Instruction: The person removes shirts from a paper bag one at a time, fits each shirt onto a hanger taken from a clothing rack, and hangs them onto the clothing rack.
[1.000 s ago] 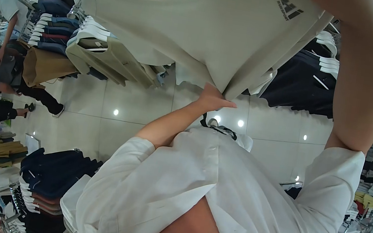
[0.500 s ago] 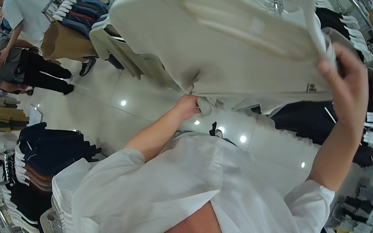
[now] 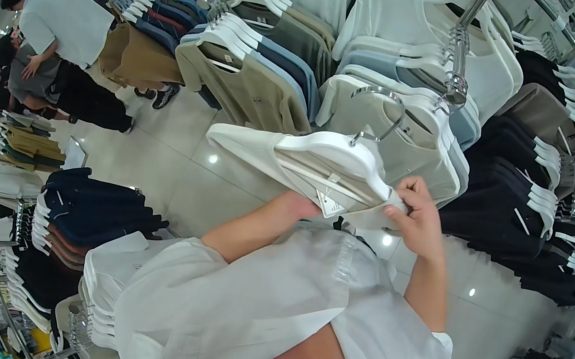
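Note:
A cream shirt (image 3: 251,147) hangs on a white hanger (image 3: 341,147) with a metal hook, held in front of my waist. Its neckline faces up, and a white tag (image 3: 329,204) shows inside the collar. My right hand (image 3: 418,217) is closed on the shirt's shoulder at the right end of the hanger, thumb on top. At the shirt's lower left edge is my left hand (image 3: 298,207); its fingers are hidden behind the fabric. Just beyond the hook, similar cream shirts (image 3: 356,123) hang on a rack.
A metal rack arm (image 3: 458,64) points toward me above the hanging shirts. Olive shirts (image 3: 241,89) hang ahead on the left, black garments (image 3: 493,189) on the right. Navy shirts (image 3: 99,206) are on a rack at left. Two people (image 3: 65,16) stand at the far left on the tiled floor (image 3: 177,162).
The shirt has come down and closer to my waist, from stretched out high to neckline up. My right hand has moved down and left with it; my left hand's fingers have gone behind the fabric.

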The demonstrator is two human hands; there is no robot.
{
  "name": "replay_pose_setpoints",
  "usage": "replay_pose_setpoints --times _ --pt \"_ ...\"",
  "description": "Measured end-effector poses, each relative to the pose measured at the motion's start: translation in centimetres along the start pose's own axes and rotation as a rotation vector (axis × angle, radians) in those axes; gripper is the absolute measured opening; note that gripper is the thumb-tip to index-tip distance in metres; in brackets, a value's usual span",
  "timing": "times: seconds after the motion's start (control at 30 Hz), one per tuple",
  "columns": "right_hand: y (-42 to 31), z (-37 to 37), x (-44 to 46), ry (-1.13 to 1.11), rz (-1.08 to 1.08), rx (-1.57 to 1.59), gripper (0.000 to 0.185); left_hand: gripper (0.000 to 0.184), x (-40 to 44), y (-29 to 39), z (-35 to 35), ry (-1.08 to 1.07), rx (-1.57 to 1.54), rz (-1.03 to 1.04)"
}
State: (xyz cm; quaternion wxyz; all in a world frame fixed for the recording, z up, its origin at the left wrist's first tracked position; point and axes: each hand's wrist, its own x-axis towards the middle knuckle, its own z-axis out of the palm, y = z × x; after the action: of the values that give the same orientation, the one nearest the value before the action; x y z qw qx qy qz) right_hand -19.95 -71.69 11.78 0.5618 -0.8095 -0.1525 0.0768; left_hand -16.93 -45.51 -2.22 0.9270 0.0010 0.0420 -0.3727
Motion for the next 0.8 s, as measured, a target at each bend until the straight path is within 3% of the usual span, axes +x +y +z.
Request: replay_pose_setpoints --times 0.03,0.1,0.23,0.33,0.37,0.47,0.5,0.7,0.8 --pt "0.8 0.2 -0.1 -0.016 0.092 0.051 0.027 0.050 0.0 -0.5 0.7 -0.023 -0.012 -0.016" --pt "2.0 0.4 -0.2 -0.036 0.026 0.097 0.028 0.050 -0.1 -0.8 2.9 0.033 -0.075 -0.055" --pt "3.5 1.3 -0.2 -0.083 -0.087 0.192 0.030 0.048 1.0 -1.5 2.2 -0.175 0.003 -0.028" --pt "2.9 1.0 -0.8 -0.186 0.041 0.283 0.031 0.048 1.9 -2.5 2.2 -0.178 0.003 -0.064" --pt "2.9 1.1 -0.9 -0.146 -0.020 0.217 0.032 0.048 2.2 -2.9 2.3 -0.175 0.006 -0.077" --pt "2.5 0.4 -1.3 -0.144 0.172 0.150 0.033 0.048 2.9 -3.7 2.7 -0.146 0.036 -0.138" --pt "3.2 0.4 -1.5 -0.130 0.138 0.114 0.033 0.048 3.1 -4.0 2.9 -0.137 0.049 -0.156" --pt "6.2 -0.6 -3.3 -0.093 0.066 0.214 0.034 0.049 4.3 -5.0 3.4 -0.124 0.204 -0.188" --pt "7.0 -1.6 -5.1 -0.009 0.186 0.357 0.033 0.049 4.4 -5.6 4.0 -0.107 0.384 -0.188"
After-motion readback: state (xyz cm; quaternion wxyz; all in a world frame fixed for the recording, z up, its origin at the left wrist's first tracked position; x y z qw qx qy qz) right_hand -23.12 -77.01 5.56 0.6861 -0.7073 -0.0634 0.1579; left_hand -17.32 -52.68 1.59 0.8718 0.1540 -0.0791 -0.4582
